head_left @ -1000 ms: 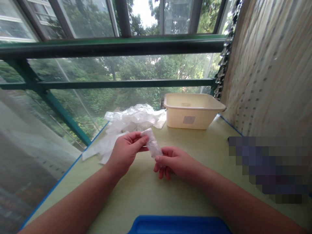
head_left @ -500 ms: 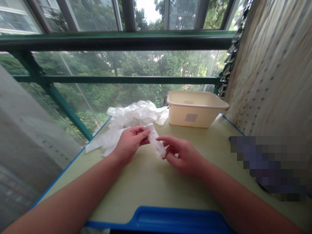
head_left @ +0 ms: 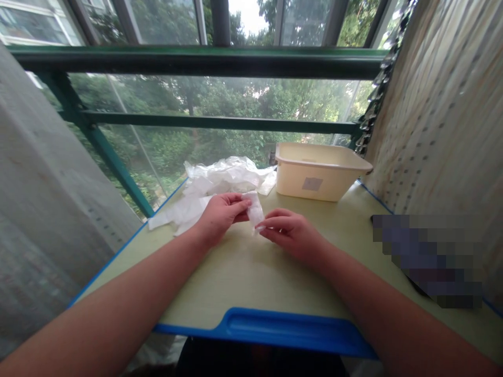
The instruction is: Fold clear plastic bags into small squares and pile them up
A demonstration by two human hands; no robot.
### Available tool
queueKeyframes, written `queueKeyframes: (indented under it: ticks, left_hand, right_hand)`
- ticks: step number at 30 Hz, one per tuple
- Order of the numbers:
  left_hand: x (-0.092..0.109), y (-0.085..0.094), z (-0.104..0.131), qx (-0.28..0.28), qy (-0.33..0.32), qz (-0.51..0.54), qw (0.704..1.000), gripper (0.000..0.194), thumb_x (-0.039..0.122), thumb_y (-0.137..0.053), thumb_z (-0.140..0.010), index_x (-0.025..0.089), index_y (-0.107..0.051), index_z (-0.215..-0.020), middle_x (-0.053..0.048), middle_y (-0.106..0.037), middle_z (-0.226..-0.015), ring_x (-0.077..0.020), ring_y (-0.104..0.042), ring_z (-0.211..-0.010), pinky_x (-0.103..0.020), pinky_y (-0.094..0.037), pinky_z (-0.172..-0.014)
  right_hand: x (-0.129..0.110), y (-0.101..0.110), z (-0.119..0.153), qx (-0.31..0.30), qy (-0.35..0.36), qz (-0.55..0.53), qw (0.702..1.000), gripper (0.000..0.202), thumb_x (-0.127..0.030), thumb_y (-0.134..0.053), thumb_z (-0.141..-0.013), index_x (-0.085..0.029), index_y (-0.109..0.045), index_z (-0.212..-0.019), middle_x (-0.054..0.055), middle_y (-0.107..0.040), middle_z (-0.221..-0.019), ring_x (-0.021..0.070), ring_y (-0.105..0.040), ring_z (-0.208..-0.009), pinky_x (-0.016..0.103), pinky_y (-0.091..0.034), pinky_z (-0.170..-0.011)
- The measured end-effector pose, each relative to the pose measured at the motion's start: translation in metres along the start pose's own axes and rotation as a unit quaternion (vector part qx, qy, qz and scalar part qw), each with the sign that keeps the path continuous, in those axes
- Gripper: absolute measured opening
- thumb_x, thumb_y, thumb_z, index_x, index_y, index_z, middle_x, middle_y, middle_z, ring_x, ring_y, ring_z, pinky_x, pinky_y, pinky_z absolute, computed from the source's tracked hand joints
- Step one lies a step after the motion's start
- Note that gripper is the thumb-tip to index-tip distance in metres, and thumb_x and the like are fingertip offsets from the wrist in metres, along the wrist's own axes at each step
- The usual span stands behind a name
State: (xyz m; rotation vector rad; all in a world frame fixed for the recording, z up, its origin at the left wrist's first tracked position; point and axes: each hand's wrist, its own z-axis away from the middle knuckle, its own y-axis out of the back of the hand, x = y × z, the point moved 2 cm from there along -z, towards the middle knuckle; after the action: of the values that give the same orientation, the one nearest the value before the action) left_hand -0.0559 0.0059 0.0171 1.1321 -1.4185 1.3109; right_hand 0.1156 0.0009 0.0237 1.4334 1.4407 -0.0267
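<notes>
A thin white plastic bag point(head_left: 255, 208), folded into a narrow strip, is held above the middle of the table. My left hand point(head_left: 225, 215) pinches its upper end between thumb and fingers. At the lower end, my right hand point(head_left: 293, 231) has thumb and fingertips closed on the strip's edge. Just behind my left hand lies a loose heap of crumpled white plastic bags point(head_left: 231, 175), with flatter pieces spreading toward the table's left edge.
A cream plastic bin point(head_left: 326, 180) with a small label stands at the back right of the pale table point(head_left: 236, 277). A pixelated dark object point(head_left: 426, 262) lies at the right. The table has a blue front rim point(head_left: 291, 327). Curtains point(head_left: 428, 115) and a green railing point(head_left: 220, 62) border it.
My right hand's fingers have closed onto the strip's lower end, and the strip looks shorter. The view has shifted slightly, lowering the window rail's position little.
</notes>
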Motion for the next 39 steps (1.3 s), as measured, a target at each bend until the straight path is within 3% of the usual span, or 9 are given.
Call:
queueKeyframes:
  ticks: [7,14,18,24,27,30,33,36,39]
  left_hand:
    - [0.001,-0.005,0.002,-0.020,-0.010,-0.007,1.000,0.026,0.029,-0.068,-0.068,0.010,-0.064,-0.084,-0.006,-0.068,-0.075,-0.0145,-0.063,-0.068,-0.029,-0.053,-0.069]
    - [0.001,-0.007,0.002,0.014,-0.021,-0.007,1.000,0.026,0.030,-0.069,-0.067,0.010,-0.065,-0.085,-0.005,-0.068,-0.076,-0.0145,-0.063,-0.069,-0.028,-0.053,-0.070]
    - [0.001,-0.009,0.004,0.028,-0.035,0.001,0.999,0.025,0.029,-0.068,-0.068,0.010,-0.064,-0.083,-0.005,-0.068,-0.077,-0.0143,-0.063,-0.071,-0.028,-0.053,-0.071]
    - [0.001,-0.011,0.005,0.010,-0.049,-0.005,0.999,0.024,0.030,-0.067,-0.070,0.010,-0.064,-0.084,-0.005,-0.068,-0.076,-0.0136,-0.063,-0.068,-0.028,-0.054,-0.068]
    - [0.002,-0.011,0.005,0.013,-0.055,-0.017,0.998,0.025,0.031,-0.067,-0.069,0.011,-0.064,-0.084,-0.005,-0.068,-0.077,-0.0154,-0.063,-0.070,-0.030,-0.054,-0.069]
    - [0.002,-0.012,0.008,0.018,-0.071,-0.067,0.995,0.025,0.033,-0.065,-0.071,0.012,-0.065,-0.085,-0.004,-0.068,-0.077,-0.0171,-0.063,-0.071,-0.031,-0.053,-0.069]
    - [0.003,-0.014,0.014,0.027,-0.147,-0.208,0.967,0.023,0.033,-0.060,-0.074,0.017,-0.068,-0.089,-0.003,-0.069,-0.080,-0.0177,-0.062,-0.073,-0.029,-0.051,-0.070]
    - [0.004,-0.016,0.020,0.035,-0.246,-0.345,0.905,0.022,0.030,-0.058,-0.076,0.023,-0.069,-0.093,-0.002,-0.070,-0.089,-0.0182,-0.063,-0.078,-0.026,-0.047,-0.073]
    - [0.003,-0.016,0.023,0.007,-0.296,-0.414,0.861,0.025,0.026,-0.055,-0.078,0.025,-0.067,-0.100,-0.004,-0.069,-0.093,-0.0187,-0.063,-0.081,-0.026,-0.045,-0.076]
  right_hand:
    - [-0.001,-0.007,-0.001,0.010,-0.126,-0.105,0.986,0.019,-0.034,-0.052,-0.079,-0.016,-0.058,-0.079,0.000,-0.057,-0.071,0.0073,-0.053,-0.049,0.020,-0.042,-0.048]
    - [-0.001,-0.011,-0.001,0.031,-0.168,-0.149,0.974,0.021,-0.039,-0.049,-0.081,-0.019,-0.052,-0.084,-0.004,-0.054,-0.062,0.0068,-0.053,-0.045,0.017,-0.038,-0.040]
    - [0.006,-0.014,-0.002,0.057,-0.177,-0.177,0.966,0.021,-0.040,-0.047,-0.082,-0.019,-0.048,-0.083,-0.002,-0.055,-0.071,0.0082,-0.057,-0.050,0.016,-0.038,-0.038]
    - [0.013,-0.021,-0.005,0.068,-0.200,-0.254,0.944,0.027,-0.038,-0.052,-0.079,-0.022,-0.036,-0.094,-0.003,-0.058,-0.072,0.0096,-0.057,-0.049,0.016,-0.037,-0.033]
    - [0.013,-0.020,-0.007,0.063,-0.224,-0.272,0.934,0.030,-0.036,-0.053,-0.078,-0.019,-0.040,-0.099,-0.002,-0.060,-0.069,0.0093,-0.055,-0.048,0.016,-0.038,-0.034]
    - [0.013,-0.018,-0.008,0.051,-0.252,-0.279,0.925,0.021,-0.032,-0.054,-0.077,-0.016,-0.046,-0.088,0.001,-0.061,-0.064,0.0083,-0.054,-0.047,0.016,-0.039,-0.036]
    - [0.015,-0.018,-0.008,0.063,-0.275,-0.287,0.915,0.017,-0.027,-0.054,-0.077,-0.017,-0.046,-0.088,0.000,-0.060,-0.059,0.0088,-0.055,-0.045,0.016,-0.040,-0.037]
    - [0.016,-0.017,-0.008,0.069,-0.288,-0.296,0.908,0.017,-0.021,-0.053,-0.075,-0.017,-0.045,-0.089,-0.001,-0.060,-0.056,0.0098,-0.055,-0.044,0.016,-0.039,-0.035]
    - [0.013,-0.016,-0.008,0.070,-0.312,-0.313,0.894,0.018,-0.019,-0.053,-0.072,-0.017,-0.045,-0.088,-0.001,-0.060,-0.055,0.0108,-0.056,-0.043,0.017,-0.039,-0.035]
